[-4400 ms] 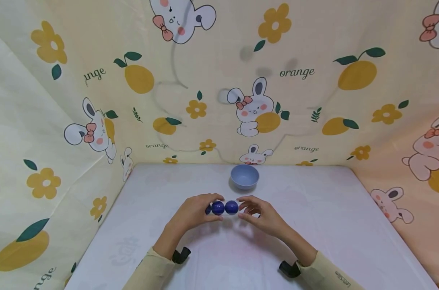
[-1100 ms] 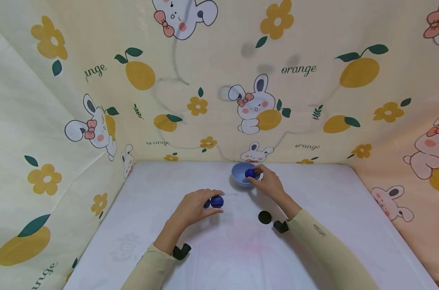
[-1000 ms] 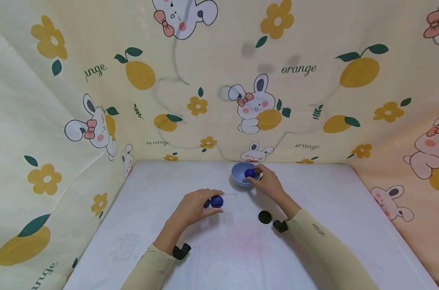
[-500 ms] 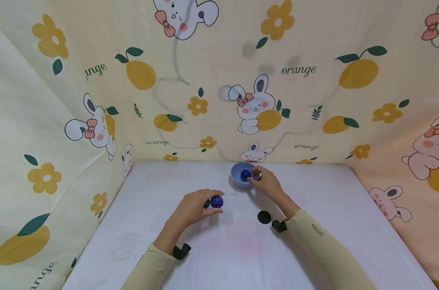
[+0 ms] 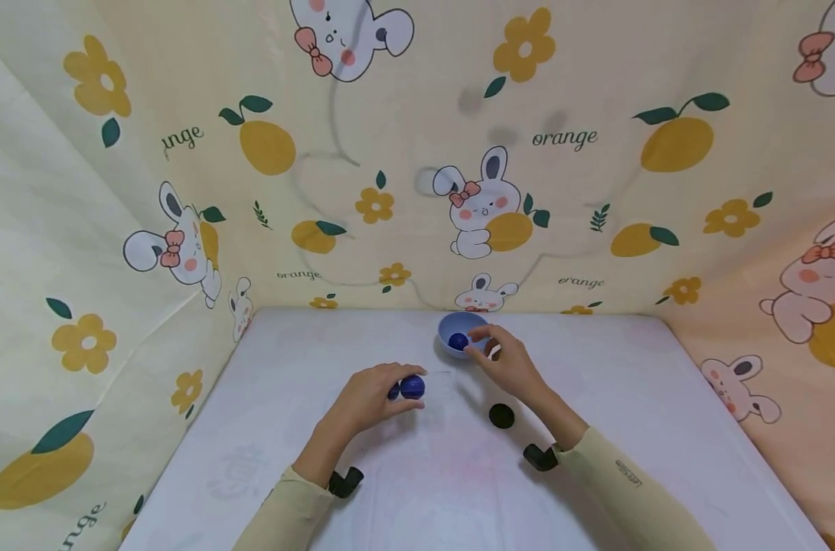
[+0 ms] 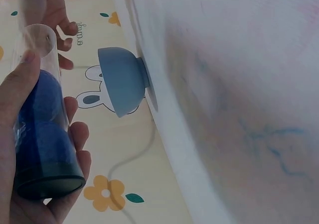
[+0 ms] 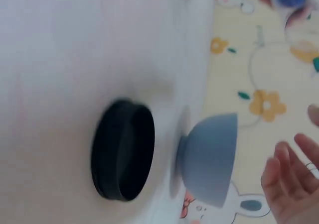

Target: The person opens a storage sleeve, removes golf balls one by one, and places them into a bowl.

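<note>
My left hand (image 5: 363, 399) grips a clear tube (image 6: 47, 59) with two blue balls (image 6: 47, 102) inside and a dark cap on its lower end in the left wrist view. The tube's other end has no cap and points toward my right hand. A blue ball (image 5: 458, 341) lies in the light blue bowl (image 5: 451, 321) at the back of the table. Over the bowl's right edge, my right hand (image 5: 510, 366) hovers with relaxed, parted fingers and holds nothing.
A round black lid (image 5: 502, 415) lies on the white tabletop (image 5: 582, 367), its hollow side showing in the right wrist view. Patterned cloth (image 5: 403, 153) walls in the table at the back and sides.
The black lid has appeared on the table. My right hand has carried one ball from the tube to the bowl, released it and drawn slightly back. My left hand has barely moved.
</note>
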### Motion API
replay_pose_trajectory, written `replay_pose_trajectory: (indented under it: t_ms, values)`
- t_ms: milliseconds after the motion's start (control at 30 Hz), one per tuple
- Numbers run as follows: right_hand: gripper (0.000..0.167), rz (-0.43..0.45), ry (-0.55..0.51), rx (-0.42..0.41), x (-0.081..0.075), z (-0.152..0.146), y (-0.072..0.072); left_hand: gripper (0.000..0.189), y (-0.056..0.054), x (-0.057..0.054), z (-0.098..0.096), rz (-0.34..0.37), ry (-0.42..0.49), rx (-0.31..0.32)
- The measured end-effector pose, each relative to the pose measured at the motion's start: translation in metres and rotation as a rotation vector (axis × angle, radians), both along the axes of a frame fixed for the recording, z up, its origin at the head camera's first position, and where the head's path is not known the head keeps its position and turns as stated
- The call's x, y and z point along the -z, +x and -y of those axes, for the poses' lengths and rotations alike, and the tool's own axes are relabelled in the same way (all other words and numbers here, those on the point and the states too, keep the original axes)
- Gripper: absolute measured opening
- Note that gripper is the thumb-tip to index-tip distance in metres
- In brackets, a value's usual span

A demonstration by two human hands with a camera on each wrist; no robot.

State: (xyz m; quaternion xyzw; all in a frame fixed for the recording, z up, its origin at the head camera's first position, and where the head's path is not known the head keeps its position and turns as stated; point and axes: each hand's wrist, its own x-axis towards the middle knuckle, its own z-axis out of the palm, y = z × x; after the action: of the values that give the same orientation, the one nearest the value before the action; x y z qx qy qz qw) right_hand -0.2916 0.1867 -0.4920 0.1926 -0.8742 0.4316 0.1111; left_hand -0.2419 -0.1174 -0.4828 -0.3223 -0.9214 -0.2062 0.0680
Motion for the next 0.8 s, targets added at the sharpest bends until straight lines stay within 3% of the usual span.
replay_pose_trajectory:
  t_ms: [233, 433, 800]
  values:
    - [0.030, 0.048, -0.035, -0.143, 0.001, 0.010, 0.031, 0.055, 0.001, -0.001, -0.002, 0.013, -0.001, -0.004]
    - [0.029, 0.082, -0.052, -0.233, 0.003, 0.020, 0.046, 0.056, 0.002, 0.000, -0.002, 0.011, -0.001, -0.016]
    - [0.036, 0.146, -0.114, -0.216, 0.010, 0.022, 0.063, 0.055, 0.001, 0.001, -0.002, -0.059, 0.004, 0.014]
